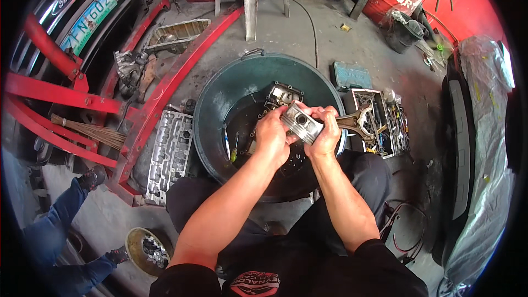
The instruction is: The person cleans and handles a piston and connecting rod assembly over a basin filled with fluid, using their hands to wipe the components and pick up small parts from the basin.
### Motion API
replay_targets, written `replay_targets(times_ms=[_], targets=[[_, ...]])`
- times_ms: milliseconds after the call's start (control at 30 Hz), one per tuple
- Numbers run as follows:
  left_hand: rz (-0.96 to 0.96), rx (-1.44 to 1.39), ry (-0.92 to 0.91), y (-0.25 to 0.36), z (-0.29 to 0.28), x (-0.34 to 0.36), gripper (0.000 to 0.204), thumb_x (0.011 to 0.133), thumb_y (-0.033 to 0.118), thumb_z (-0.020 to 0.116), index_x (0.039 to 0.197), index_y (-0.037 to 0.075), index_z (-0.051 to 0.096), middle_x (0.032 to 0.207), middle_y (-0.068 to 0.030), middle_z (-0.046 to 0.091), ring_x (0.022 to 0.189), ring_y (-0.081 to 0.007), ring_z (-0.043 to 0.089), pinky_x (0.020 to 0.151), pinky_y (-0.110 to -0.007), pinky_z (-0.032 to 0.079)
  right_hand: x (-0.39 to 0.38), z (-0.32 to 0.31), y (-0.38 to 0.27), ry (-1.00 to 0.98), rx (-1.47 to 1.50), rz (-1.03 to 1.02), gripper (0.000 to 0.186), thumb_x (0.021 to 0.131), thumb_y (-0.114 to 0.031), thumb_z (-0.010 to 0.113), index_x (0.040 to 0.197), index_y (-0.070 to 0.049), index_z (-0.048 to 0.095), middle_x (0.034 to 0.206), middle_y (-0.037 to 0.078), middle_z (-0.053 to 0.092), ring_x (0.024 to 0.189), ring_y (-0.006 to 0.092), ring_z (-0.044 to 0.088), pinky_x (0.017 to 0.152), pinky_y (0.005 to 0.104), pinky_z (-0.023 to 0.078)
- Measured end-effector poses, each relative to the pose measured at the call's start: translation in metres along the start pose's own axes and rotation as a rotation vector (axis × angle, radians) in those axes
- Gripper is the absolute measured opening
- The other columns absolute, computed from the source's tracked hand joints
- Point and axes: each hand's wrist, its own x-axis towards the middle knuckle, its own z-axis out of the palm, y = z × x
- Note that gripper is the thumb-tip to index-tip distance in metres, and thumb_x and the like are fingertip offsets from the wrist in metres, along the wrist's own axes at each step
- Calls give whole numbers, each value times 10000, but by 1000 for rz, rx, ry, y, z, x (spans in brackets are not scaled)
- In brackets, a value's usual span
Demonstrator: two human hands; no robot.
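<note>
Above a large dark green tub (209, 91), both my hands hold a silvery engine piston (303, 123) with its connecting rod (352, 121) pointing to the right. My left hand (273, 136) is closed on the piston's left side. Closed round its right side, near the rod, is my right hand (326, 132). The rod's big round end extends past the tub's right rim. Inside the tub lies dark liquid, with a metal engine cover (286, 93) behind my hands. A yellow-handled tool (234, 151) leans at the tub's left inner wall.
A metal cylinder head (170, 154) lies left of the tub, beside a red steel frame (165, 91). To the right are an open toolbox (379, 124) and a teal case (351, 75). A grey stool (250, 0) stands beyond. Another person's legs (60, 225) and a parts basin (144, 250) are lower left.
</note>
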Motion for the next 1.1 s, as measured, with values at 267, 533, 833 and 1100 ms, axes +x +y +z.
replay_targets(times_ms=[267, 533, 833, 1100], targets=[[418, 564, 74, 11, -9, 24, 375, 981, 303, 380, 1055, -4, 582, 734, -86, 620, 569, -152, 544, 502, -303, 454, 17, -6, -12, 322, 135, 227, 155, 814, -134, 590, 913, -17, 570, 841, 126, 630, 764, 247, 624, 743, 378, 529], [694, 750, -67, 16, 1, -16, 177, 968, 140, 582, 1034, -8, 653, 664, 4, 540, 556, -51, 455, 484, -215, 359, 18, 5, -26, 455, -164, -43, 272, 918, -138, 631, 704, -84, 474, 726, 79, 638, 720, 152, 625, 704, 312, 449], [553, 737, -193, -13, 6, -28, 165, 944, -7, 547, 1102, -26, 502, 760, -97, 639, 569, -88, 553, 520, -226, 462, 14, 13, -18, 514, -276, 23, 348, 926, -245, 650, 669, -90, 475, 759, 100, 675, 660, 112, 508, 686, 312, 418], [685, 775, -19, -16, 6, -5, 81, 913, 15, 605, 915, 2, 525, 653, -53, 614, 572, -70, 570, 515, -226, 452, 9, 19, -7, 490, -500, -57, 393, 927, -289, 667, 647, -66, 504, 648, 2, 559, 579, 74, 453, 537, 271, 380]])
